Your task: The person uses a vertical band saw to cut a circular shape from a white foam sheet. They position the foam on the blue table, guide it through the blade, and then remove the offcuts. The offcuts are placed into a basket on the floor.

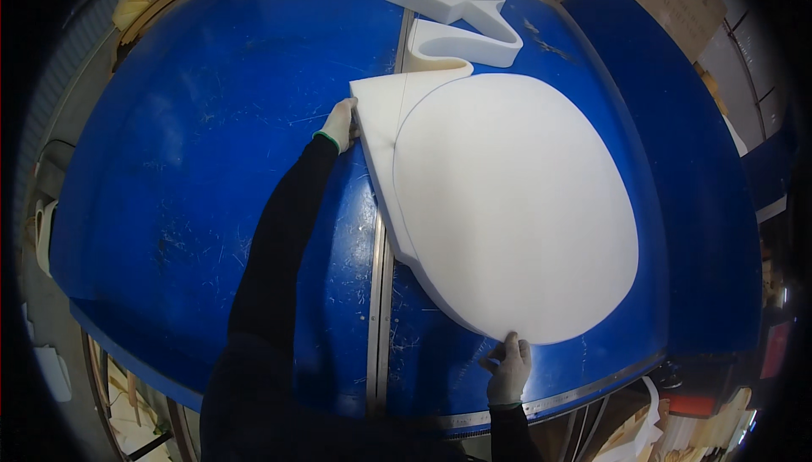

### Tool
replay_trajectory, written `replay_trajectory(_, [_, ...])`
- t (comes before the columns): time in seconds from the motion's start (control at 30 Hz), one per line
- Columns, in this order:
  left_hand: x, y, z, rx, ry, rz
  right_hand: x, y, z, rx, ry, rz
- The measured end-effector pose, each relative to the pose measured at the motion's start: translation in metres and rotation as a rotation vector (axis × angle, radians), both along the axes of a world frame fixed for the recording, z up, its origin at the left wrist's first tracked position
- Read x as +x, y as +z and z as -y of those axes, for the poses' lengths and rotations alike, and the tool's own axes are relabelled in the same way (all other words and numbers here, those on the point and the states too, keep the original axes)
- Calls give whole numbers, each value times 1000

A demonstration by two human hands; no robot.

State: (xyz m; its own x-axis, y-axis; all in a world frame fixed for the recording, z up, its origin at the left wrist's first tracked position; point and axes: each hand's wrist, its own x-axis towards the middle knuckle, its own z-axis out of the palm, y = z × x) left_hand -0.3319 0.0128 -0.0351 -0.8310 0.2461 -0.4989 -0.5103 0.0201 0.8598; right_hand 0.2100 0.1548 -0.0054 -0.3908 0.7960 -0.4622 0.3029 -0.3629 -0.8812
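A large white foam slab (pixel 520 200), rounded on its right and near sides, lies across the blue table. A thin blue line curves along its left part. My left hand (pixel 340 125), in a pale glove with a green cuff, grips the straight left edge near the far corner. At the near rim my right hand (pixel 510 369), gloved too, pinches the foam between thumb and fingers. From the far side a curled strip of white foam (pixel 465 43) folds back on itself. A fine upright wire (pixel 403 94) meets the slab close to the drawn line.
The blue table (pixel 194 149) is scratched and dusted with foam bits. A metal track (pixel 381 318) divides it front to back, and a metal strip (pixel 550 398) edges its near side. A raised blue panel (pixel 677 140) stands at right. Foam scraps (pixel 139 9) lie beyond the far left.
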Motion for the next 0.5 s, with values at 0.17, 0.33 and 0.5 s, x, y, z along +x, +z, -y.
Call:
replay_trajectory(0.17, [1, 11, -10, 80, 48, 97, -2, -1, 10, -34, -4, -18])
replay_trajectory(0.33, [6, 6, 0, 228, 133, 119, 8, 3, 14, -48, 65, 11])
replay_trajectory(0.5, [81, -8, 27, 194, 185, 142, 67, -1, -87, 413, -11, 67])
